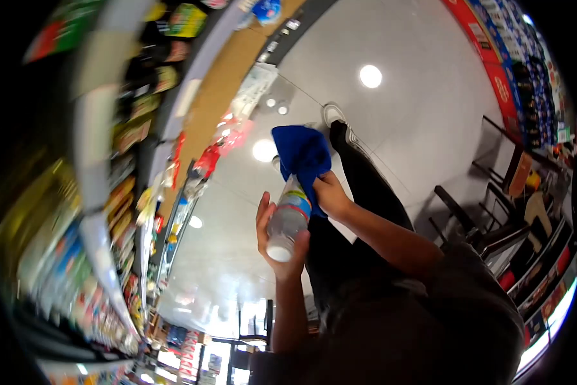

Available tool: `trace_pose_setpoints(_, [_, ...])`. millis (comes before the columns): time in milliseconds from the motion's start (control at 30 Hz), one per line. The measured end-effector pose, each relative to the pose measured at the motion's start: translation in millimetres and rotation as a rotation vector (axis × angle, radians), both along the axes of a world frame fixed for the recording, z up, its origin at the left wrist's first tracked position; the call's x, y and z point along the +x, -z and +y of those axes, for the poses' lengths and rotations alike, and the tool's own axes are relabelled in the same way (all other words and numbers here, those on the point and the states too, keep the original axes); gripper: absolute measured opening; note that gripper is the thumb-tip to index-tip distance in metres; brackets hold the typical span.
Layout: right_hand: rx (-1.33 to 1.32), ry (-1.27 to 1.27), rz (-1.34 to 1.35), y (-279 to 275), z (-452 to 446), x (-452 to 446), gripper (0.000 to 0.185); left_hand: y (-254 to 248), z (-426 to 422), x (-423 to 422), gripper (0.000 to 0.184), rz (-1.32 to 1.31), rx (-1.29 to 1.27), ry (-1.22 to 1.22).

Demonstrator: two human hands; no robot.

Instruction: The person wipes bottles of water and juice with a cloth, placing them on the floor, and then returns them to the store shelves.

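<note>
My left hand is closed around a clear plastic bottle, fingers on one side and thumb on the other. The bottle is tilted, its white cap toward me, with a blue, red and green label round its middle. In my right hand is a bunched blue cloth, which lies against the far end of the bottle and hides it. Part of the cloth hangs down beside the label.
Shelves of packaged goods run along my left side. Grey tiled floor lies ahead, with my shoe on it. Chairs stand at the right, and stacked red and blue cartons are at the upper right.
</note>
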State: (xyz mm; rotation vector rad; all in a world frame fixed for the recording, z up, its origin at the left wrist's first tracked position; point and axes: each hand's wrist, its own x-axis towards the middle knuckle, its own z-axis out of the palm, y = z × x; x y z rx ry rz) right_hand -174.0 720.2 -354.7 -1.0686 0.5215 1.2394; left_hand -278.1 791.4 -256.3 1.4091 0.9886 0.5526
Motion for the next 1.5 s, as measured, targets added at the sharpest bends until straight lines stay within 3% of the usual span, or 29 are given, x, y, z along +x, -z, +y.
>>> trace_pose_setpoints(67, [-0.139,-0.108,-0.137,79.7,-5.4,3.2,0.025,89.5,-3.4,17.0,0.068,0.066,-0.358,-0.234])
trace_pose_setpoints(133, [-0.328,-0.426,-0.401,172.1,-17.7,-0.4,0.029,170.1,-11.3,39.3,0.058,0.348,-0.277,-0.043])
trace_pose_setpoints(167, [-0.325,-0.044,0.154,194.0,-2.8,14.5,0.032,218.0,-17.0,42.7,0.060,0.432,-0.175,0.029])
trace_pose_setpoints(200, [-0.284,-0.009,0.229,241.9,-4.3,20.9,0.032,275.0,-24.5,38.3,0.063,0.368,-0.242,-0.019])
trace_pose_setpoints(267, [-0.209,0.063,0.393,328.1,-18.3,21.2,0.032,366.8,-28.4,37.9,0.068,0.458,-0.162,0.111])
trace_pose_setpoints(367, [-0.240,-0.009,0.458,412.9,-9.4,39.7,0.026,505.5,-32.7,24.2,0.081,0.347,-0.263,0.118])
trace_pose_setpoints(467, [-0.326,-0.154,0.358,470.7,-2.3,52.1,0.020,558.3,-8.3,43.4,0.091,0.518,-0.412,0.180])
trace_pose_setpoints(567, [-0.392,-0.130,0.288,519.0,10.5,55.1,0.021,607.4,-1.7,48.8,0.102,0.634,-0.384,0.215])
trace_pose_setpoints(667, [-0.440,-0.199,0.240,544.4,17.4,56.5,0.026,649.2,-10.6,40.0,0.100,0.598,-0.472,0.209])
trace_pose_setpoints(800, [-0.363,-0.261,0.228,560.8,13.3,58.4,0.030,640.8,-18.8,42.6,0.088,0.101,-0.754,-0.104])
trace_pose_setpoints(833, [-0.353,-0.271,0.231,561.3,13.1,60.7,0.031,643.7,-25.8,42.2,0.078,0.152,-0.696,-0.122])
trace_pose_setpoints(933, [-0.399,-0.308,0.202,551.6,18.3,66.3,0.032,640.7,-15.9,41.5,0.074,0.392,-0.665,-0.008])
trace_pose_setpoints(1033, [-0.439,-0.337,0.159,544.9,25.0,67.0,0.032,641.2,-2.2,43.6,0.076,0.235,-0.700,-0.054])
trace_pose_setpoints(1133, [-0.521,-0.382,0.134,537.5,32.8,66.2,0.034,638.4,7.8,43.8,0.055,0.300,-0.701,0.020])
trace_pose_setpoints(1333, [-0.503,-0.366,0.094,533.4,30.2,58.7,0.037,641.7,22.8,36.9,0.059,0.288,-0.739,0.157])
trace_pose_setpoints(1500, [-0.556,-0.362,0.102,504.1,35.1,64.8,0.031,657.3,0.8,28.3,0.072,0.373,-0.654,0.058])
